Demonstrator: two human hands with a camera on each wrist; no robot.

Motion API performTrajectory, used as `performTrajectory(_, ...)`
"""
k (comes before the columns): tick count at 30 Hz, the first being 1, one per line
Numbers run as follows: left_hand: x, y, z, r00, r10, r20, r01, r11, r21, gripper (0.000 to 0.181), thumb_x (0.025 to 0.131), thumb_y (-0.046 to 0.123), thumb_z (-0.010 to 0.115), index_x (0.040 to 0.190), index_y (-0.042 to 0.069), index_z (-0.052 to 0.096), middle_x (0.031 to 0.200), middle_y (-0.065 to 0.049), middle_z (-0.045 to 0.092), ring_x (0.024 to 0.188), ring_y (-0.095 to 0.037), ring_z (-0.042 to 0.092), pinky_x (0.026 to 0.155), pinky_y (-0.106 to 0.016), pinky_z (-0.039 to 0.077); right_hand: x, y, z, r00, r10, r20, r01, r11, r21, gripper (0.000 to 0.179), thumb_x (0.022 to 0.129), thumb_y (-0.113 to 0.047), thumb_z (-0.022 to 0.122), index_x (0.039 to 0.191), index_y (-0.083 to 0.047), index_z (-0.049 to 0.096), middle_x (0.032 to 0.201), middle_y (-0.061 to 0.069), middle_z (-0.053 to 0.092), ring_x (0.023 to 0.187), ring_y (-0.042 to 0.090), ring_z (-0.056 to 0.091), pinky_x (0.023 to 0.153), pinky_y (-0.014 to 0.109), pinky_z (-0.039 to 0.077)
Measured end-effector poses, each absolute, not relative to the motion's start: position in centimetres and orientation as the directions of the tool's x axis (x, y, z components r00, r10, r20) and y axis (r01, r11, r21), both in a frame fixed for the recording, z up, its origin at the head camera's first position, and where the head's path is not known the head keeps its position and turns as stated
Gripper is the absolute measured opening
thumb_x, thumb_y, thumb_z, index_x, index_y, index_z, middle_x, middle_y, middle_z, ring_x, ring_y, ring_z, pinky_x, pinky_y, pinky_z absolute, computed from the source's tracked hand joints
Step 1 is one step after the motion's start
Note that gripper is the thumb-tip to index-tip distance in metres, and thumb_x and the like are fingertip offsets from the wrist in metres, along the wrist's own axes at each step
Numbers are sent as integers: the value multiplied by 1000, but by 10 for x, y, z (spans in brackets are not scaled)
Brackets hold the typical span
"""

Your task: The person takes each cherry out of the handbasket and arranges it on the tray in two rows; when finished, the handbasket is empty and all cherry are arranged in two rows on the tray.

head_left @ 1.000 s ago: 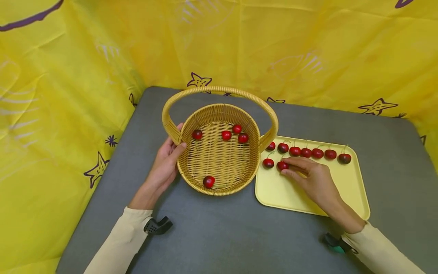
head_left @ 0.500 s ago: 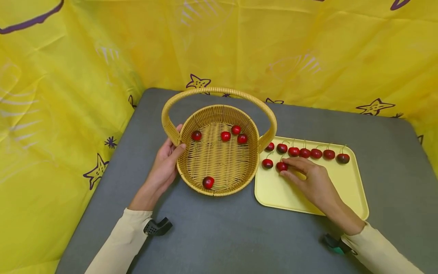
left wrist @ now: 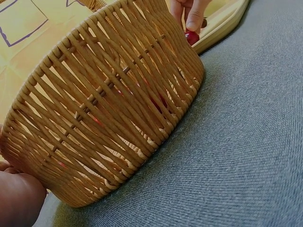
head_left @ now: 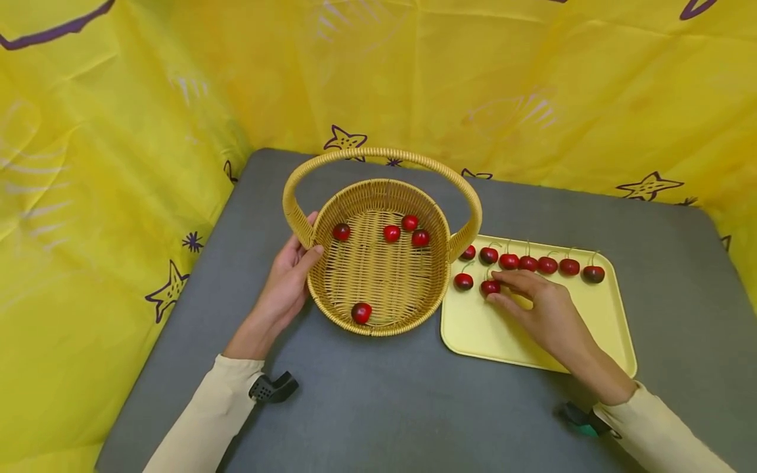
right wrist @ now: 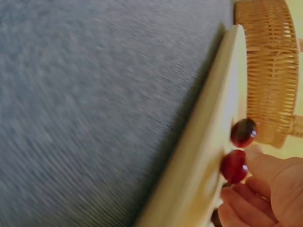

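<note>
A round woven basket (head_left: 378,282) with a tall handle stands on the table, several red cherries spread over its floor. At its left side, my left hand (head_left: 285,279) grips the rim by the handle's base, thumb over the edge; the left wrist view shows mostly the basket's wall (left wrist: 104,104). My right hand (head_left: 547,315) is over the yellow tray (head_left: 473,332) and pinches a cherry (head_left: 489,288) between thumb and fingers, low at the tray's surface. Another cherry (head_left: 464,282) lies just left of it. In the right wrist view the pinched cherry (right wrist: 235,166) is beside the fingertips.
Along the tray's back edge runs a row of stemmed cherries (head_left: 547,265). The tray's left corner sits close against the basket's right side, under the handle's base. A grey table (head_left: 378,407) lies beneath, with a yellow patterned cloth (head_left: 437,85) hanging behind and at the sides.
Almost nothing differs. The view shifts slightly, while both hands keep their places on the basket rim and at the cherry on the tray.
</note>
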State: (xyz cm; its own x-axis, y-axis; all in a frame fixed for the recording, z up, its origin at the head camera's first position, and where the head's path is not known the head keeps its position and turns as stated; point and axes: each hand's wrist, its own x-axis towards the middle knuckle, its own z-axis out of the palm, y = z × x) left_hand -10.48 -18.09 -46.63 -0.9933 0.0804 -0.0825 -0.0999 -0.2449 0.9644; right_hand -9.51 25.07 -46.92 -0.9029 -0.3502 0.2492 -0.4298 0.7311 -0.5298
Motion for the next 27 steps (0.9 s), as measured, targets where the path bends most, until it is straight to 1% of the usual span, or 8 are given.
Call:
performTrajectory(3,-104,-181,-466,-993,83,-86,-104,-248,963,64,112,6,49,169,24,27,171,-1,31,156,-18,31,124,-43,31,-92,250,-456,-908,-336,249,-418,756,-504,44,89,-18,88,130,-9,76,123,8,77,115,33,72,93,50,56)
performTrajectory(7,-104,-180,-465,-993,86,-83,-102,-248,963,64,112,6,49,169,23,27,171,0,31,156,-16,30,125,-43,28,-80,244,-428,-884,-328,332,-458,746,-483,48,85,-11,90,130,-14,77,123,5,77,114,31,72,104,22,50)
performTrajectory(10,-104,-180,-464,-993,85,-79,-98,-249,963,64,112,7,50,169,23,27,171,1,31,156,-15,29,126,-44,27,-71,230,-404,-838,-364,408,-537,685,-492,49,81,-6,91,127,-18,79,120,0,78,111,24,73,103,5,38)
performTrajectory(14,-106,-181,-462,-994,80,-75,-93,-248,964,65,112,5,48,170,21,26,172,0,30,156,-16,29,126,-44,27,-66,198,-378,-782,-449,432,-623,571,-534,43,84,-7,88,125,-19,80,119,-6,77,111,15,73,101,9,45)
performTrajectory(18,-107,-184,-460,-995,72,-69,-85,-252,964,65,111,3,47,170,19,25,171,-2,31,156,-18,30,125,-45,27,-80,158,-364,-744,-537,398,-660,497,-563,37,94,-18,82,131,-18,76,123,-7,75,104,8,71,85,18,55)
performTrajectory(21,-108,-184,-460,-994,75,-77,-94,-264,960,65,111,2,47,170,18,25,171,-2,31,155,-19,31,125,-46,28,-99,130,-357,-718,-600,352,-671,466,-577,37,99,-21,77,136,-14,73,125,-3,75,100,10,70,76,29,58)
performTrajectory(23,-109,-184,-461,-993,83,-82,-101,-273,957,66,111,2,47,170,18,24,170,-2,31,155,-20,31,125,-46,28,-112,116,-355,-711,-629,313,-666,461,-587,36,101,-19,74,136,-10,72,125,1,75,106,15,71,81,36,60)
performTrajectory(27,-108,-180,-462,-993,89,-82,-104,-282,954,66,110,1,48,170,17,24,170,-3,32,155,-22,32,124,-47,30,-126,93,-358,-713,-672,197,-631,495,-597,29,101,-17,74,128,-4,76,116,4,77,103,17,74,90,37,60)
